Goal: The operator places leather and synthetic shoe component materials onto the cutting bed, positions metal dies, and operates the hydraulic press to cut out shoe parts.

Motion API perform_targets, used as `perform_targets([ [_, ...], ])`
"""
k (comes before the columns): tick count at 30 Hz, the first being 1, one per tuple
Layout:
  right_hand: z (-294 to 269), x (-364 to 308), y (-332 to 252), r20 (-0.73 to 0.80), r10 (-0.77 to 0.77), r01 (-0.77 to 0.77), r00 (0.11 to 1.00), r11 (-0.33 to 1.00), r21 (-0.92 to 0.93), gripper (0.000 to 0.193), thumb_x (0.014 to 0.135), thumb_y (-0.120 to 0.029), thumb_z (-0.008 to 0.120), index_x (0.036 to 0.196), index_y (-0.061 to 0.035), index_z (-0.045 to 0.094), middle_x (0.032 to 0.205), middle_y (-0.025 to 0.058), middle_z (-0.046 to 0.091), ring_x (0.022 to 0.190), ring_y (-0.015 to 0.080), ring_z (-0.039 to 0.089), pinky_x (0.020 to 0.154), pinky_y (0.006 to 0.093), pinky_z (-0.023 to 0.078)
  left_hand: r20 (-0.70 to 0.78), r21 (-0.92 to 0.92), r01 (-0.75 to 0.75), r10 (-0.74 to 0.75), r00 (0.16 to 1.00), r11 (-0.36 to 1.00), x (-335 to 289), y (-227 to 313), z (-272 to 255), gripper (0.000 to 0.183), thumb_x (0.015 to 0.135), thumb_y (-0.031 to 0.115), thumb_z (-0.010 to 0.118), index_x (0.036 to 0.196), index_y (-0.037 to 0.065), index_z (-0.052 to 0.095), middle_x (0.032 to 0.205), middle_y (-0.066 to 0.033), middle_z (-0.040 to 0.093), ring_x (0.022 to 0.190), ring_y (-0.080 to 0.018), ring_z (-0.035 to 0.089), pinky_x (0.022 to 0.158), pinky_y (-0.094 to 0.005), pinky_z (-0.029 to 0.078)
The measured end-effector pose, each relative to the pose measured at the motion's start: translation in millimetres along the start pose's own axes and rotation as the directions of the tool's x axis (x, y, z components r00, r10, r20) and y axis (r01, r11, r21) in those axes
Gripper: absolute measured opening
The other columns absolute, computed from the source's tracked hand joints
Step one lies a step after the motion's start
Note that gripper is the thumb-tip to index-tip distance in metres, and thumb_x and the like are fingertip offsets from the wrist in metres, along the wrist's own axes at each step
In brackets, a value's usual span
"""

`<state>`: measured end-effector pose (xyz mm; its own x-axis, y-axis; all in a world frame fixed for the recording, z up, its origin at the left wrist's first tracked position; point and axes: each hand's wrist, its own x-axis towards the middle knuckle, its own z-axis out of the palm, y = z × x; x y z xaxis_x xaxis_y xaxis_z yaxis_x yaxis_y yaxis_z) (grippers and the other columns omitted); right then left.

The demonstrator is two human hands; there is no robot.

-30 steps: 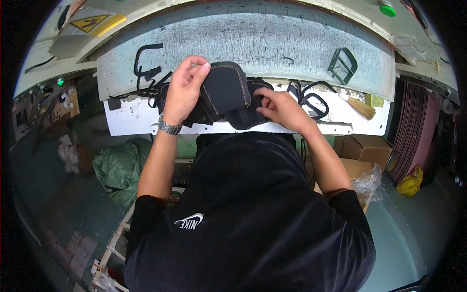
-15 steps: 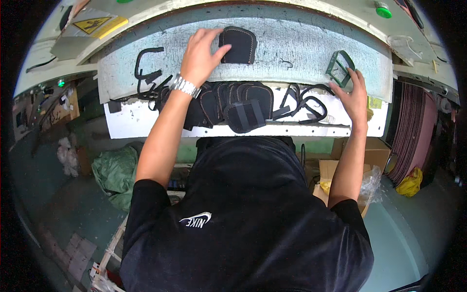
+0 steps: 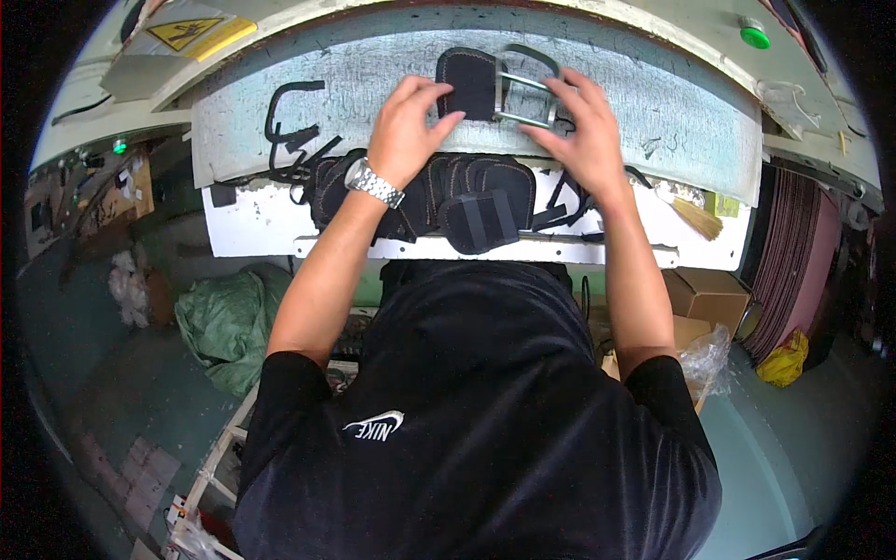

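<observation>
Now that the right hand (image 3: 590, 131) has carried the green frame (image 3: 525, 82) across the bench (image 3: 621, 103) and grasps it at the right edge of the black pad (image 3: 469, 86), I have both pieces together between the hands, left hand (image 3: 403, 135) curved at the pad's left edge, pinching or not I can't tell.

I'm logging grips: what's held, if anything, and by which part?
The right hand holds the metal frame by its right side. The left hand is at the left edge of the black piece; any grip unclear.
</observation>
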<state>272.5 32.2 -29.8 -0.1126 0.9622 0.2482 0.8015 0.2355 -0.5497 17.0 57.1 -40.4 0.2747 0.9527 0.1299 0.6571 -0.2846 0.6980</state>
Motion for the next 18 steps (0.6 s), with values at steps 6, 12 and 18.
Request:
perform_targets([
  [6, 29, 16, -11, 0.009, -0.082, 0.082, 0.997, 0.995, 0.054, 0.061, 0.069, -0.033, 0.087, 0.122, -0.0088, 0.066, 0.131, 0.0159, 0.057, 0.121, 0.0351, 0.054, 0.102, 0.0443, 0.043, 0.062, 0.115, -0.028, 0.021, 0.998, 0.993, -3, -3, -2, 0.033, 0.078, 0.021, 0.08, 0.104, 0.003, 0.071, 0.1, -0.0119, 0.062, 0.096, -0.0309, 0.062, 0.087, -0.039, 0.05],
  [12, 33, 17, -13, 0.036, -0.121, 0.12, 0.992, 0.993, 0.013, 0.062, 0.069, -0.034, 0.086, 0.122, -0.0105, 0.066, 0.132, 0.0133, 0.057, 0.121, 0.0322, 0.053, 0.1, 0.043, 0.041, 0.121, -0.118, 0.125, -0.111, 0.986, 0.985, -2, -7, -14, 0.038, 0.078, 0.021, 0.081, 0.109, 0.002, 0.069, 0.102, -0.0115, 0.065, 0.095, -0.0291, 0.063, 0.087, -0.0383, 0.05],
  [18, 50, 19, -23, 0.05, -0.119, 0.12, 0.992, 0.993, -0.019, 0.062, 0.069, -0.036, 0.086, 0.122, -0.0117, 0.066, 0.132, 0.0119, 0.057, 0.121, 0.0304, 0.053, 0.099, 0.0437, 0.041, 0.135, 0.142, -0.109, 0.09, 0.987, 0.984, 5, -22, -21, 0.047, 0.077, 0.026, 0.081, 0.118, 0.007, 0.069, 0.108, -0.0068, 0.063, 0.104, -0.0265, 0.058, 0.094, -0.0398, 0.045],
])
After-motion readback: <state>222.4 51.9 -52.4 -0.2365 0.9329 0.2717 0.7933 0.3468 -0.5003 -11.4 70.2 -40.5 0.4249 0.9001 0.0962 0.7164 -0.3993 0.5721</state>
